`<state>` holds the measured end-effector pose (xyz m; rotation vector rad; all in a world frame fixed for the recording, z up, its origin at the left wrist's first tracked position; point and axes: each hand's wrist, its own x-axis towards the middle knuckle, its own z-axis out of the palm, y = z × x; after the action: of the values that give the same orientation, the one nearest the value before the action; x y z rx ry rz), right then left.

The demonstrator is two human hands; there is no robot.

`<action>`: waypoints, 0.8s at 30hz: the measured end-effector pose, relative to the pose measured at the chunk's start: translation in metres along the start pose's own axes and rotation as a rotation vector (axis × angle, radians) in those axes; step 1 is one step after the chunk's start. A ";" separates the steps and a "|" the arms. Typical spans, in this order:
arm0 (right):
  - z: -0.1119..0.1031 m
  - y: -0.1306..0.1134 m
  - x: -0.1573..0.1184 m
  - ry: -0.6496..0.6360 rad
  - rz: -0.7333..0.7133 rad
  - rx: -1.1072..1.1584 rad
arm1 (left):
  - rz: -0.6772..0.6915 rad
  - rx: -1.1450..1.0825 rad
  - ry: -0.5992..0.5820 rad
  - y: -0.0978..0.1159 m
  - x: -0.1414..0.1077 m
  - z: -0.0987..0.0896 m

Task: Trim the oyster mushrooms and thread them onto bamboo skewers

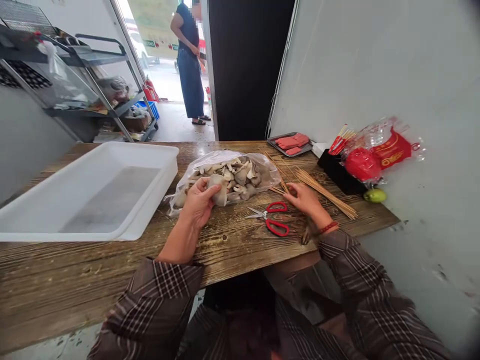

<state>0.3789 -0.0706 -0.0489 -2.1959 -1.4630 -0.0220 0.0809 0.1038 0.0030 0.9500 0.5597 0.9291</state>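
My left hand (200, 200) is closed on a pale grey oyster mushroom (218, 191), held over the near edge of a clear plastic bag. More oyster mushrooms (243, 172) lie heaped in that open bag (268, 170). To the right, my right hand (304, 199) has its thumb and fingers drawn together at thin bamboo skewers (279, 190); the fingertips partly hide the contact. Beside it lies a larger bundle of bamboo skewers (326, 192). Between my hands, red-handled scissors (272, 218) rest on the wooden table with their blades apart.
At the left stands a large white plastic tub (150, 200). A metal tray (283, 145) of pink sausages sits at the back, near a black box (339, 172) and red packages (375, 155). Beyond are a shelf cart (103, 60) and a person (189, 60) in the doorway.
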 end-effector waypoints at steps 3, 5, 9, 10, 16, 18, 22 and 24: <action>0.006 0.000 -0.008 -0.046 -0.043 -0.166 | -0.018 0.017 -0.014 0.003 -0.003 -0.002; 0.005 0.006 -0.009 -0.048 -0.019 -0.203 | -0.032 0.033 -0.012 0.005 -0.007 -0.005; -0.013 0.027 -0.014 -0.058 0.028 -0.234 | -0.040 0.062 0.012 0.010 -0.013 -0.014; -0.020 0.033 -0.016 -0.065 0.034 -0.243 | -0.036 0.061 0.024 0.011 -0.014 -0.015; -0.037 0.030 -0.017 -0.105 -0.007 -0.272 | -0.034 0.053 0.063 0.014 -0.014 -0.015; -0.028 0.015 -0.010 -0.096 -0.068 -0.260 | -0.042 0.071 0.063 0.013 -0.014 -0.016; 0.007 -0.014 0.017 -0.040 -0.002 -0.287 | -0.057 0.124 0.086 0.011 -0.012 -0.018; 0.024 -0.022 0.036 -0.035 0.070 -0.286 | -0.079 0.147 0.083 0.012 -0.011 -0.019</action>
<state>0.3691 -0.0236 -0.0513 -2.4858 -1.4769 -0.1805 0.0558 0.1053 0.0041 1.0164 0.7396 0.8681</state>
